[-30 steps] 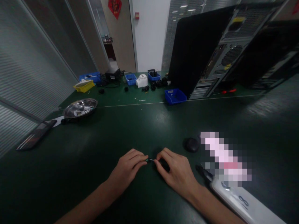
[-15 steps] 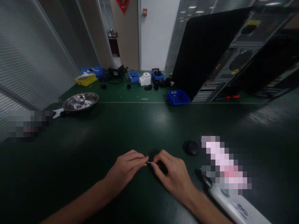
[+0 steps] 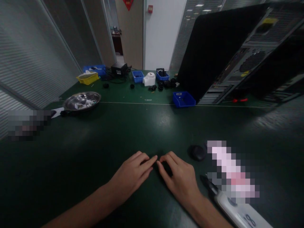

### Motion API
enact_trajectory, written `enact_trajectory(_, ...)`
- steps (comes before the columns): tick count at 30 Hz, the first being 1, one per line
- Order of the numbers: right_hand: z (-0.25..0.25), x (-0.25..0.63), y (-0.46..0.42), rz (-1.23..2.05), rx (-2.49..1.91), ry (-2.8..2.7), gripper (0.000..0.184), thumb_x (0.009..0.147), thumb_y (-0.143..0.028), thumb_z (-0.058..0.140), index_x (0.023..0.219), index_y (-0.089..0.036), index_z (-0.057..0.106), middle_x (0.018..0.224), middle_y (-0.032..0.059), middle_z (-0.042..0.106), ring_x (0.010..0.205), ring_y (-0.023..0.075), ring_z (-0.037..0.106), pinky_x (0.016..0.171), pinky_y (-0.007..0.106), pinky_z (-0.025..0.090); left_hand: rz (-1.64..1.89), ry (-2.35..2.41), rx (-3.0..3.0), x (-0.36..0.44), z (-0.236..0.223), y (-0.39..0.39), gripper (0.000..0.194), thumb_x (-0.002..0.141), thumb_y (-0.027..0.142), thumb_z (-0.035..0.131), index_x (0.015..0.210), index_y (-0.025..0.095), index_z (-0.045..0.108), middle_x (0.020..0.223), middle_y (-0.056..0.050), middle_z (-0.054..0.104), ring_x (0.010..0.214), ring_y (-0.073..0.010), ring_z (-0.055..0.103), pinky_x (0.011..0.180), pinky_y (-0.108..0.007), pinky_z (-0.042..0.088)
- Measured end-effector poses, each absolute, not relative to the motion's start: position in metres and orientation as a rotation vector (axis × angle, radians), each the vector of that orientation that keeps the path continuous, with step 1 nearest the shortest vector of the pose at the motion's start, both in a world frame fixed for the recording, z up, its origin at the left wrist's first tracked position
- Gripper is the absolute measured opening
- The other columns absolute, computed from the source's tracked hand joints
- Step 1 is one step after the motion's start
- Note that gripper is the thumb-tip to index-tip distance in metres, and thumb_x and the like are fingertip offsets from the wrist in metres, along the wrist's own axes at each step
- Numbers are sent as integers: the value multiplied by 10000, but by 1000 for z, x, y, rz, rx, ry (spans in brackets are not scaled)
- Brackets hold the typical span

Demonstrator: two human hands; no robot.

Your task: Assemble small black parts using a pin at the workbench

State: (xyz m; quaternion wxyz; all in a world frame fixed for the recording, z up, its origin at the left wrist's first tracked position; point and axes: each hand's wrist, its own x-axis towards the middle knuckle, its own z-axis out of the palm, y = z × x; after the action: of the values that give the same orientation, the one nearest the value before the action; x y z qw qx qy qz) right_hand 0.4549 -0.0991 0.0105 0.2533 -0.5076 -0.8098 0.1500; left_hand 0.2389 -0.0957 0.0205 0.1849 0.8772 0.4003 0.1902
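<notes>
My left hand (image 3: 134, 172) and my right hand (image 3: 179, 179) rest on the dark green table (image 3: 118, 133), fingertips meeting between them. The left fingers are pressed together in a pinch; what they hold is hidden. The right fingers curl over a small black part (image 3: 167, 168), mostly covered by the hand. A round black piece (image 3: 197, 152) lies just right of my right hand.
A white tool with a black tip (image 3: 234, 207) lies at the lower right. A steel dish (image 3: 82, 101) sits at the left. A blue bin (image 3: 184, 99) and a leaning computer case (image 3: 225, 57) stand behind. More bins and small black parts (image 3: 163, 84) line the far edge.
The thin metal pin with a green tip seen between my fingertips earlier is hidden now. My fingertips have closed together, and the view has shifted slightly.
</notes>
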Motion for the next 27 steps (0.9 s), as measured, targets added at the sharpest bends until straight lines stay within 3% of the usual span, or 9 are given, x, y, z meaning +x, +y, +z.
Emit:
enact_trajectory(6,14,459,-99,286,-1556,-2274,194,1043,-300,479,939,-235,629,954,35,656,803,175,645,667,282,410,501,1145,2541,241,18,-100,481,1002,125,512,1479,185,498,1217,-90,680,1071,-228,630,970,-407,554)
enact_trajectory(10,14,462,-101,199,-1673,-2205,203,1040,-346,488,932,-252,632,934,17,655,769,175,642,614,282,373,587,1129,2449,237,18,-107,320,1020,155,517,1315,211,629,1213,-63,693,1093,-204,636,969,-382,567)
enact_trajectory(13,13,463,-101,144,-1733,-2166,214,1041,-363,487,934,-258,639,923,9,659,725,170,635,584,286,348,591,1108,2457,243,24,-98,267,1015,172,536,1240,219,670,1317,-63,664,1219,-218,600,1050,-403,533)
enact_trajectory(16,13,463,-102,131,-1742,-2167,205,1037,-350,492,933,-256,641,919,9,656,728,170,640,580,289,343,522,978,2533,249,29,-78,256,1024,193,528,1236,215,669,1391,-49,646,1318,-221,558,1136,-432,469)
enact_trajectory(21,11,463,-101,174,-1732,-2171,193,1033,-330,489,935,-257,638,929,10,651,746,171,646,595,292,354,397,706,2730,242,21,-50,310,1052,218,478,1327,208,620,1396,-59,656,1332,-234,566,1102,-446,478)
enact_trajectory(27,11,462,-99,280,-1715,-2128,230,1046,-378,461,940,-272,636,933,-2,648,748,169,651,624,286,391,437,857,2721,201,8,-26,341,1032,159,485,1343,202,616,1406,-84,640,1338,-223,560,1128,-442,467)
